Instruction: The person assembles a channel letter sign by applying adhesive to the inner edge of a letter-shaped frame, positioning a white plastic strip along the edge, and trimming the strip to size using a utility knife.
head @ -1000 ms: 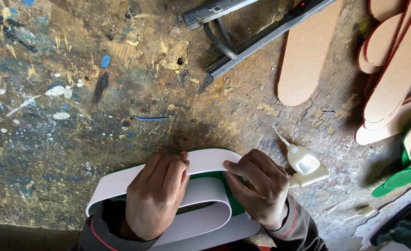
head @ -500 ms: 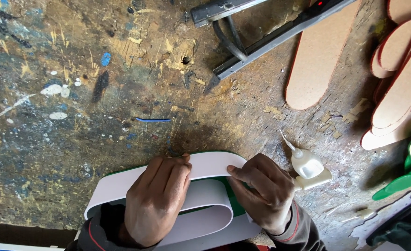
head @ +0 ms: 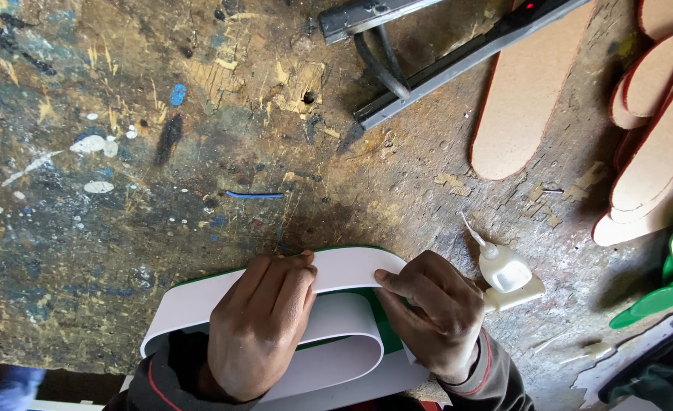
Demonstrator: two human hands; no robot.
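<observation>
Two hands work one folded white strip [head: 351, 270] with a green edge, at the near edge of the paint-stained bench [head: 123, 190]. We see the left hand [head: 260, 327] lying palm-down across the strip's middle, its fingers [head: 287, 278] curled over the upper band and pressing it down. The right hand [head: 435, 316] pinches the same band just to the right, fingers closed on it near the bend where the strip doubles back. The strip's long axis runs left to right, across both forearms, with its folded loop under the right hand and its free end well beyond the left hand. Both hands touch it; neither is nearer. Just beside the right hand, touching its outer side, lies a small white glue bottle [head: 504, 270], nozzle pointing up and left. Tan insole-shaped boards [head: 526, 99] and a metal bar [head: 458, 61] lie well apart, at the far side of the bench.
</observation>
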